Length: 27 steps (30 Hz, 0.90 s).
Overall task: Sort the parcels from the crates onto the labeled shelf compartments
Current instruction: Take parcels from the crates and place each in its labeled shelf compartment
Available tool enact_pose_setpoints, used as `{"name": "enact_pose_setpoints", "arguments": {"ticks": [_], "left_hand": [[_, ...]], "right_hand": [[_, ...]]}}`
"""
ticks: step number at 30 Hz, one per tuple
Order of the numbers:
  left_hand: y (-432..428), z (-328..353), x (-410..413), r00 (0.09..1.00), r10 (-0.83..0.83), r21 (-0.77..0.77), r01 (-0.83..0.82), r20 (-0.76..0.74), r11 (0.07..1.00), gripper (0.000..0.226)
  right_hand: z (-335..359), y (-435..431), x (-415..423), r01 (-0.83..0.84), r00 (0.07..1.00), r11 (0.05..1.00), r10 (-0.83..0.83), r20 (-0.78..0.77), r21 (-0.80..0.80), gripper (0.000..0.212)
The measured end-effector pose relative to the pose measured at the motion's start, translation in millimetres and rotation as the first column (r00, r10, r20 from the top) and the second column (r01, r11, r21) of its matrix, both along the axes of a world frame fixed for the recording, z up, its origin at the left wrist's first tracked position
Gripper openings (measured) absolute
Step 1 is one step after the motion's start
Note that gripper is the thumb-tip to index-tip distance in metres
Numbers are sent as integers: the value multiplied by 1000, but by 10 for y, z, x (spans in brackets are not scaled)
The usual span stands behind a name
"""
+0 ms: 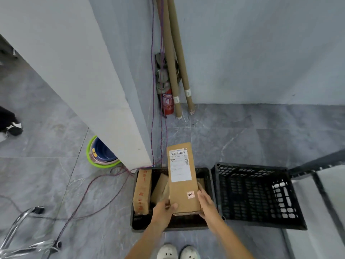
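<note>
I hold a long brown cardboard parcel (183, 186) above the left black crate (136, 219). It carries a white shipping label and a small pink sticker marked by hand. My left hand (164, 207) grips its near left corner, thumb on top. My right hand (205, 201) holds its right edge near the sticker. Inside the crate a tall parcel (142, 191) with red writing stands at the left, and another brown parcel (159, 186) leans beside it. A second black crate (257, 195) sits to the right; no parcels show inside it.
A white pillar (97, 90) stands left of the crates, with stacked basins (100, 154) behind it. Cables (104, 184) trail over the grey floor. Cardboard tubes (177, 71) and a red fire extinguisher (168, 103) lean in the corner. A metal cart handle (20, 232) is at the lower left, a shelf edge (321, 184) at the right.
</note>
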<state>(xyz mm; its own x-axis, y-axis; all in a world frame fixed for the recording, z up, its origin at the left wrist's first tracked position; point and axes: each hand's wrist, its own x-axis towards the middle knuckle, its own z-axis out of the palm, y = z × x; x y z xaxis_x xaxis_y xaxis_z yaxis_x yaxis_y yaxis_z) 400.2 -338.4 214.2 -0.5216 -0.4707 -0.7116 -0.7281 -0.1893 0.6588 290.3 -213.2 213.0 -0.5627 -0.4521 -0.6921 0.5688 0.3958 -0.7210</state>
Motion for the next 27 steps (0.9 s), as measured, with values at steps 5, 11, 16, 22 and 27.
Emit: {"name": "enact_pose_setpoints", "arguments": {"ticks": [5, 11, 16, 22, 27], "left_hand": [[8, 1477, -514, 984, -100, -173, 75, -146, 982, 22], [266, 3033, -1066, 923, -227, -318, 124, -311, 940, 20], [651, 3726, -1319, 852, -234, -288, 102, -469, 952, 13], [1006, 4317, -1562, 743, -398, -239, 318, -537, 917, 38], [1200, 4849, -1880, 685, -380, -45, 453, -621, 890, 85]], "right_hand": [[1366, 225, -322, 86, 986, 981, -109, -126, -176, 51], [2881, 516, -713, 136, 905, 920, -266, -332, -367, 74], [3562, 906, -912, 165, 856, 856, -371, -360, -491, 82], [4045, 1568, -1037, 220, 804, 805, -469, -365, -551, 81], [4379, 2059, -1045, 166, 795, 818, -441, -416, -551, 69]]}}
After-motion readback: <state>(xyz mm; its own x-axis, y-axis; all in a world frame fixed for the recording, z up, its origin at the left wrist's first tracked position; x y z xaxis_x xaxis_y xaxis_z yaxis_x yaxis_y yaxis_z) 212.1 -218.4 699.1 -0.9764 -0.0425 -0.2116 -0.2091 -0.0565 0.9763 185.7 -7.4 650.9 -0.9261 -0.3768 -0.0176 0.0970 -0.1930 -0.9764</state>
